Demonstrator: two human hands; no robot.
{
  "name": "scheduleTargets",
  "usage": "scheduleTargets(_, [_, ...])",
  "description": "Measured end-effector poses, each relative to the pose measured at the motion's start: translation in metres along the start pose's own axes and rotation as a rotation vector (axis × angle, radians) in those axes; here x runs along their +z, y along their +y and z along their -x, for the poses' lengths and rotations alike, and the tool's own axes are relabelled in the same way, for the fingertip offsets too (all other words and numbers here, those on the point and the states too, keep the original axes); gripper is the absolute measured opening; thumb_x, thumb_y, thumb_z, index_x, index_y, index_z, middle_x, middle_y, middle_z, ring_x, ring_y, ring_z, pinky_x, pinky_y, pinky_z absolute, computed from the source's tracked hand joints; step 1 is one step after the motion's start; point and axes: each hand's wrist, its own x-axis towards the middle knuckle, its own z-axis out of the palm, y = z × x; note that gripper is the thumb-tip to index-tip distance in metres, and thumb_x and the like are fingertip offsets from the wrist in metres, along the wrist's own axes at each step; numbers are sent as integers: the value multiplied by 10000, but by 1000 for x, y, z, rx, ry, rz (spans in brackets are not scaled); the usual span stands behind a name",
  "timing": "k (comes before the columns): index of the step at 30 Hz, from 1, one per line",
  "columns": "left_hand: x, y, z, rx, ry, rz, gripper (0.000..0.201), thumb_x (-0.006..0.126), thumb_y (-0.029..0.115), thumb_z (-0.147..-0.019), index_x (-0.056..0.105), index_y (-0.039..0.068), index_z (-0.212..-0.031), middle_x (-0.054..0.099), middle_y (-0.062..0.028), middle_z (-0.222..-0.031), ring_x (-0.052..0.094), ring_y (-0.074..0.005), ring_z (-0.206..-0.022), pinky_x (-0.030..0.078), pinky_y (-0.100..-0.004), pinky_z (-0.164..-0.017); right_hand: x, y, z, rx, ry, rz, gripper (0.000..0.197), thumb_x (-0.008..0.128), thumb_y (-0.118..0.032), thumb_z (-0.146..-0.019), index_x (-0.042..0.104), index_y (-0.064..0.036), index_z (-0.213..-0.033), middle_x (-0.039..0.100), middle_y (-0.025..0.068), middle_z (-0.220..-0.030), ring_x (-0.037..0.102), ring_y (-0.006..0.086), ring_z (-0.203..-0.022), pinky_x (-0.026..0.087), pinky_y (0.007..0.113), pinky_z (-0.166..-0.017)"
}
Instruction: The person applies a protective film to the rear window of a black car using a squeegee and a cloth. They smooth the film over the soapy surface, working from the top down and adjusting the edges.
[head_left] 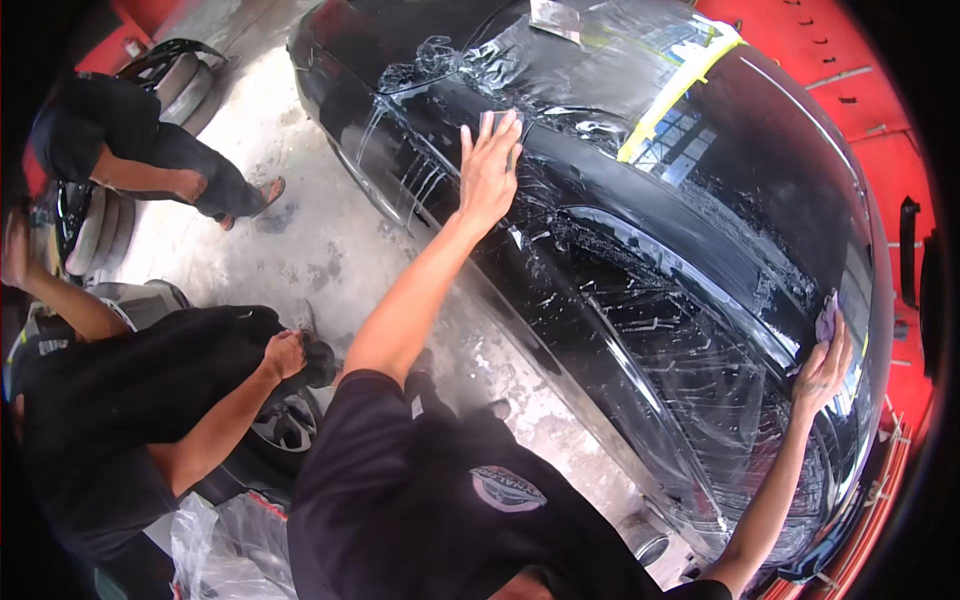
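Observation:
My left hand [488, 170] lies flat on the wet edge of a black car body [560, 165], its fingers stretched out and slightly apart. Whether anything thin is under those fingertips cannot be seen clearly. Off to the right, my right hand [824, 372] presses a small crumpled purple cloth [827, 318] against the car's glossy panel. Whitish streaks and wet film cover much of the car's side and windows. Yellow masking tape [680, 88] runs across the upper surface between my hands, with a white smear near its far end.
A small grey rectangular sheet [555, 20] rests on the car's far part. Two people in dark clothes, one crouching [140, 150] and one close by [150, 400], are at my left. Near them are a wheel [285, 425] and clear plastic sheeting [235, 545]. Red panels [870, 130] stand behind the car.

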Motion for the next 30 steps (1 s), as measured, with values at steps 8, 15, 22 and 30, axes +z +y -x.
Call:
scheduleTargets(8, [-4, 0, 42, 11, -80, -7, 495, 571, 126, -1059, 502, 42, -1542, 420, -164, -1654, 314, -380, -1570, 195, -566, -1277, -1, 5, 5, 8, -10, -7, 489, 443, -183, -1016, 584, -72, -1471, 616, 221, -1379, 589, 409, -1276, 447, 501, -1089])
scheduleTargets(15, [-4, -48, -6, -126, 91, -60, 430, 466, 184, -1115, 536, 53, -1519, 436, -139, -1650, 340, -339, -1563, 189, -520, -1291, -2, 7, 3, -5, -11, -22, 500, 437, -163, -1009, 583, -56, -1475, 622, 213, -1386, 592, 399, -1291, 445, 481, -1103])
scheduleTargets(22, [-64, -51, -22, -257, 402, -83, 454, 436, 180, -1123, 494, -37, -1518, 398, -221, -1650, 317, -362, -1565, 234, -440, -1290, -3, -1, 1, 2, -22, -19, 492, 442, -166, -1014, 581, -51, -1472, 617, 224, -1390, 587, 414, -1288, 446, 485, -1093])
scheduleTargets(30, [25, -4, 20, -95, 107, 127, 517, 487, 198, -1101, 428, -5, -1573, 374, -192, -1673, 264, -387, -1587, 163, -515, -1308, -3, 7, 5, 14, -20, -9, 482, 413, -191, -1043, 582, -49, -1472, 619, 210, -1390, 588, 393, -1292, 443, 472, -1102])
